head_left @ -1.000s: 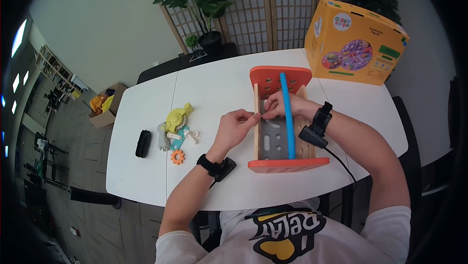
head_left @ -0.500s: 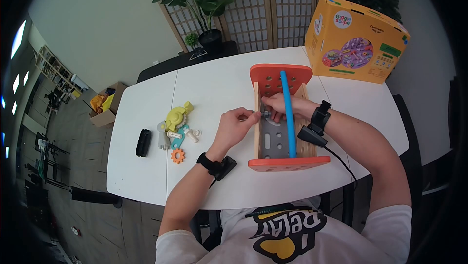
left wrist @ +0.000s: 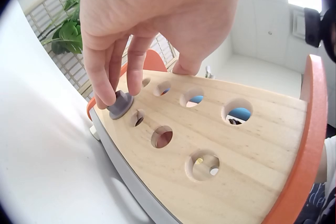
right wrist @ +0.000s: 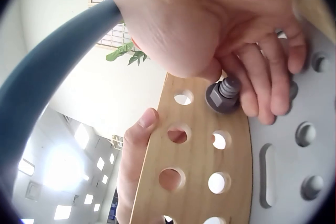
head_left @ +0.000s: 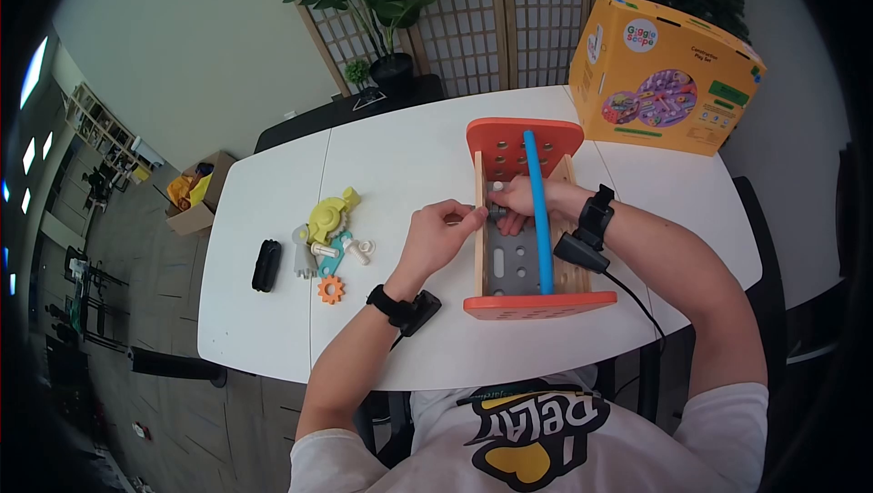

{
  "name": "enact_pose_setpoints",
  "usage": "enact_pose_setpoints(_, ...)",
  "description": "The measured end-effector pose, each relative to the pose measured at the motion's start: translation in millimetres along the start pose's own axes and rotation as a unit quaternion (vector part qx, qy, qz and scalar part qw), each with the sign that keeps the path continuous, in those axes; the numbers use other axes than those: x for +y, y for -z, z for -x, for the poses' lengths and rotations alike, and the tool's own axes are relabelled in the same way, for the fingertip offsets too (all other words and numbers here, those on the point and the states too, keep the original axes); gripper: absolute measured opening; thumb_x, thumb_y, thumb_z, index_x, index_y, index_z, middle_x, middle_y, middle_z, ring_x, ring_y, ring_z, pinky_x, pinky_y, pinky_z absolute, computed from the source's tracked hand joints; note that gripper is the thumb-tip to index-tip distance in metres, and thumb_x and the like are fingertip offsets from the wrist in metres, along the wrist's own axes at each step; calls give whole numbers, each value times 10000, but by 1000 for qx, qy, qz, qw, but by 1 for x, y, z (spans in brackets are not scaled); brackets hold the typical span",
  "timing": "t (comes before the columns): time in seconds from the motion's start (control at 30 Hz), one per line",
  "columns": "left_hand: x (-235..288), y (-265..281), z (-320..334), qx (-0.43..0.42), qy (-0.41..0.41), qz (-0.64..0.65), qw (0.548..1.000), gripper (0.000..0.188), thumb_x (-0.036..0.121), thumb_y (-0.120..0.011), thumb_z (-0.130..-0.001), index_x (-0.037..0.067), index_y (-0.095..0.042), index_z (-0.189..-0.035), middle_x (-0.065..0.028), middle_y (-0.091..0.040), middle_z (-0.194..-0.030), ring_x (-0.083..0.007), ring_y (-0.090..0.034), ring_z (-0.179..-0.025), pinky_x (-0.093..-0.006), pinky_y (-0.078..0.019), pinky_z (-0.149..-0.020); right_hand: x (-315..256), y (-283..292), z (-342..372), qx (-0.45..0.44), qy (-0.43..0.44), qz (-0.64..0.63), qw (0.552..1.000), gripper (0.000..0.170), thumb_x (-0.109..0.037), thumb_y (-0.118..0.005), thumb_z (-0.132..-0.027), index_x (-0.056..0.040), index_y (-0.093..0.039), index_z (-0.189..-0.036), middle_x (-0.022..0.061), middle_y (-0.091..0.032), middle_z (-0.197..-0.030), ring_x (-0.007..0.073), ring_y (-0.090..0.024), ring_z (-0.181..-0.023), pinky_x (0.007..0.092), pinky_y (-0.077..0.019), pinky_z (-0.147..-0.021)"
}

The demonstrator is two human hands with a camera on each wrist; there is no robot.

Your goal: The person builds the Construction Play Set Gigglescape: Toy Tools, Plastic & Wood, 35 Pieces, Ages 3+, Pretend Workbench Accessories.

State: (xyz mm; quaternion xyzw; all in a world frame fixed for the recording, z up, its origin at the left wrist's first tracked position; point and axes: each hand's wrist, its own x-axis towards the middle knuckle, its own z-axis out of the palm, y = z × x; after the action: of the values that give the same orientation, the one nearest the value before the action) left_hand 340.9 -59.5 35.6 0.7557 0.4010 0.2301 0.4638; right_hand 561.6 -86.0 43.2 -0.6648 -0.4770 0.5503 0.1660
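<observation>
My left hand [head_left: 444,236] is at the outer face of the wooden side panel [left wrist: 257,145], its fingers round a grey bolt head [left wrist: 121,105] and its thumb on the panel's top edge. Inside the toolbox frame, the bolt's threaded end carries a grey nut [right wrist: 224,97], flat against the panel. My right hand [head_left: 536,201] reaches in under the blue handle bar [head_left: 538,220]; its loosely extended fingers [right wrist: 262,77] lie beside the nut, over the grey perforated base [right wrist: 283,145]. Its thumb tip is mostly hidden behind the palm.
Orange end panels [head_left: 538,306] bound the toolbox. To its left lie yellow-green parts [head_left: 329,218], white bolts [head_left: 357,251], an orange gear [head_left: 331,289] and a black case [head_left: 266,266]. A yellow carton [head_left: 668,75] stands at the back right.
My right fingers have shifted from the panel's inner side toward the base and spread, so the grey nut now shows. My left hand has stayed in place.
</observation>
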Motion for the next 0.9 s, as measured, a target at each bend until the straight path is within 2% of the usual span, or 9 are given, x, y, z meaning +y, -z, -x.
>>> enact_pose_setpoints(0.03,-1,0,-1,3,-3,-2,1000,451,407,-743,-931,-39,-770,-990,-159,-773,-883,-227,-747,-856,-326,-571,-802,-3,-1,3,-19,-31,11,999,551,-467,-381,-1113,-20,-694,-1031,89,-761,-956,152,-719,-800,298,-494,-675)
enact_pose_setpoints(0.13,4,1,0,0,2,-12,1000,456,409,-742,-931,-42,-770,-991,-162,-774,-884,-230,-747,-858,-329,-572,-804,-2,-2,-1,18,-48,-14,999,604,-527,-327,-1105,-25,-657,-1045,75,-743,-927,144,-706,-787,309,-481,-658)
enact_pose_setpoints(0.23,0,0,0,1,-2,-4,1000,459,412,-743,-931,-42,-771,-994,-163,-773,-884,-231,-747,-857,-329,-572,-805,4,0,-8,48,-9,-29,998,574,-562,-406,-1080,-41,-647,-1060,48,-708,-874,125,-686,-778,297,-460,-644)
enact_pose_setpoints(0.33,4,1,1,-6,14,1,1000,422,375,-733,-949,-36,-772,-1036,-109,-757,-881,-153,-677,-847,-298,-530,-802,9,0,-7,79,85,-60,991,521,-516,-574,-1035,-28,-727,-935,69,-689,-819,130,-657,-718,274,-509,-625)
enact_pose_setpoints(0.53,3,1,1,-7,16,0,1000,426,380,-733,-949,-34,-773,-1037,-106,-754,-873,-150,-675,-847,-297,-529,-801,10,5,1,41,84,-80,992,372,-395,-732,-963,-33,-757,-878,56,-694,-797,129,-669,-724,264,-501,-623)
enact_pose_setpoints(0.63,5,1,2,-7,17,-4,1000,422,378,-734,-948,-33,-774,-1034,-103,-753,-870,-149,-672,-842,-296,-528,-797,11,8,-4,36,81,-35,995,378,-375,-672,-1005,-6,-750,-978,67,-714,-799,140,-683,-714,269,-523,-611)
enact_pose_setpoints(0.73,4,0,1,-5,17,-2,1000,419,376,-732,-950,-33,-775,-1029,-103,-753,-868,-147,-669,-837,-295,-526,-793,2,3,-2,-8,-10,-13,1000,469,-425,-509,-1072,-10,-728,-1058,62,-744,-909,151,-714,-782,293,-459,-652)
enact_pose_setpoints(0.83,5,0,2,-3,11,2,1000,416,374,-731,-949,-33,-776,-1025,-104,-753,-868,-147,-667,-834,-294,-525,-790,-2,0,1,-33,-42,-8,999,539,-448,-391,-1105,-8,-693,-1025,76,-749,-922,165,-702,-748,319,-461,-638)
enact_pose_setpoints(0.9,7,1,3,-5,12,-1,1000,416,373,-730,-948,-33,-776,-1024,-104,-753,-867,-147,-668,-835,-293,-525,-789,6,1,-6,3,-37,-27,999,551,-486,-365,-1103,-35,-667,-1006,76,-745,-911,162,-687,-726,323,-457,-638)
